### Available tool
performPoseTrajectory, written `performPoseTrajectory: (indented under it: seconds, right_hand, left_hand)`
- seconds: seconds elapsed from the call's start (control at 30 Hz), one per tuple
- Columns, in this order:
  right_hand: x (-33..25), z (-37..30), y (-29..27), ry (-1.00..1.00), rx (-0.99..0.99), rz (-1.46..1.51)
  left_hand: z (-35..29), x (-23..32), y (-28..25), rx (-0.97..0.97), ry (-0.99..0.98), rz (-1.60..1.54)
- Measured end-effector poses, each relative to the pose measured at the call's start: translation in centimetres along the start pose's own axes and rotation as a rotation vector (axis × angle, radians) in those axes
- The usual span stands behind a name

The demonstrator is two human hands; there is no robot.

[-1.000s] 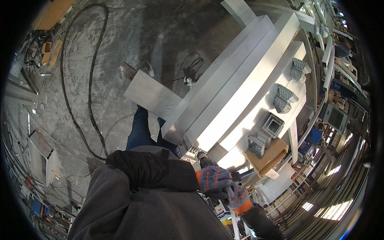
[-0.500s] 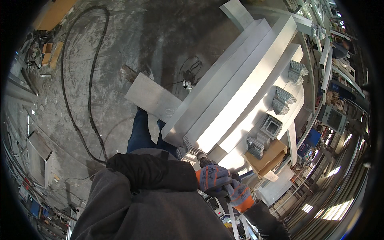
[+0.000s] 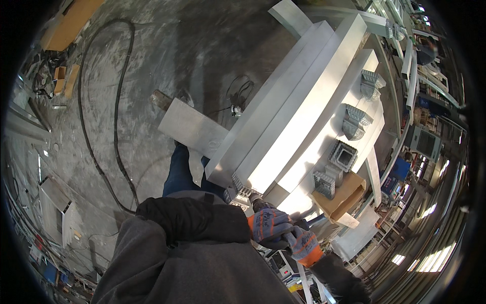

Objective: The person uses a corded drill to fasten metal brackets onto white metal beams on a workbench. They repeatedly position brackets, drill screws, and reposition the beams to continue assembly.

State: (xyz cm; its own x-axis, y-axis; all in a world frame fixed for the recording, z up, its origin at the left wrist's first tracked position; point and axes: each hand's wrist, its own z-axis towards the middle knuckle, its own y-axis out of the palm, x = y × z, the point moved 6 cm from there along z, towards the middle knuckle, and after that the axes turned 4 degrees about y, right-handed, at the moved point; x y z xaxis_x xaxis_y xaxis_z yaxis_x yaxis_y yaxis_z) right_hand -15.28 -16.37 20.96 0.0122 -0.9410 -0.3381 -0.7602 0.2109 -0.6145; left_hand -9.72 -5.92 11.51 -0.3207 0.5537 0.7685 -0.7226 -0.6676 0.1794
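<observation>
Both my gloved hands, grey-blue with orange cuffs, are together at the end of a stack of long silver metal box tubes [image 3: 283,116]. My left hand [image 3: 269,224] is closed round a dark power tool [image 3: 259,204] with a round nose, which looks like a drill; most of its body is hidden. My right hand [image 3: 302,242] is closed against the left, on the rear of the same tool. The tool's nose points at a ribbed grey end piece [image 3: 241,188] seated at the near tube's end, and appears to touch it.
Several ribbed end pieces, one square and hollow [image 3: 343,155], stand on the tubes to the right, beside an open cardboard box [image 3: 340,197]. A crosswise metal beam [image 3: 192,126] juts out left under the stack. A black hose [image 3: 117,116] loops over the concrete floor.
The view has shifted slightly, so the tubes and surroundings sit a little differently. Both hands stay together on the tool at the tube's end.
</observation>
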Motion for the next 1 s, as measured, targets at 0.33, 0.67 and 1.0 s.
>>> performPoseTrajectory:
  seconds: [0.33, 0.67, 1.0]
  right_hand:
    - [0.6, -0.1, 0.6, 0.080, 0.011, 0.118]
    - [0.6, -0.3, 1.7, 0.056, -0.072, -0.016]
    - [1.3, -0.6, 2.4, -0.009, -0.001, -0.151]
  left_hand:
    - [0.3, 0.1, -0.3, -0.026, -0.019, -0.005]
    - [0.8, 0.6, -0.5, -0.001, 0.014, 0.009]
    - [1.2, 1.1, -0.7, -0.014, 0.029, 0.002]
